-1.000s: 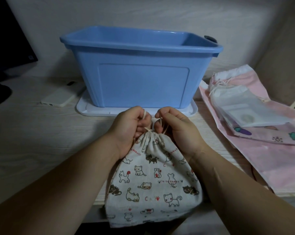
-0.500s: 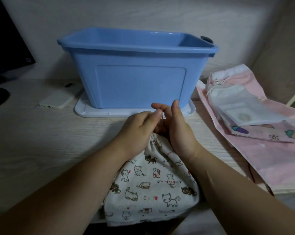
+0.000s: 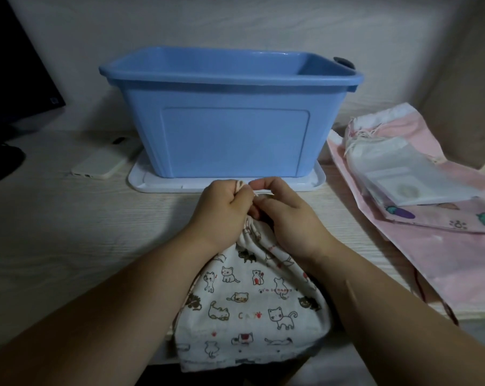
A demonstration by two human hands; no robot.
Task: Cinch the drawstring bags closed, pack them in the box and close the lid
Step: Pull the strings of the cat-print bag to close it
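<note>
Head view: a cat-print drawstring bag (image 3: 249, 302) lies on the pale wood-grain surface (image 3: 82, 246) just in front of the blue box (image 3: 230, 135), its bottom hanging over the near edge. Its mouth is gathered into tight pleats between the two hands. The left hand (image 3: 224, 207) is clenched, and its grip is curled round a cream drawstring (image 3: 239, 185) that shows at the top of the fist. The right hand (image 3: 294, 218) pinches the cord between thumb and forefinger, touching the left hand.

The box stands open-topped on its white lid (image 3: 313, 182), which lies flat beneath it. From this angle only a part of the inner wall at the right shows, so I cannot tell what it holds.

To the right, well apart from the box, a large pink bag (image 3: 444, 260) lies flat. On it lie a smaller pink printed bag (image 3: 458, 221) and a translucent white bag (image 3: 403, 174) with something pale and flat inside.

A white phone (image 3: 102, 165) lies left of the lid, and a dark monitor (image 3: 12, 65) stands at the far left.
</note>
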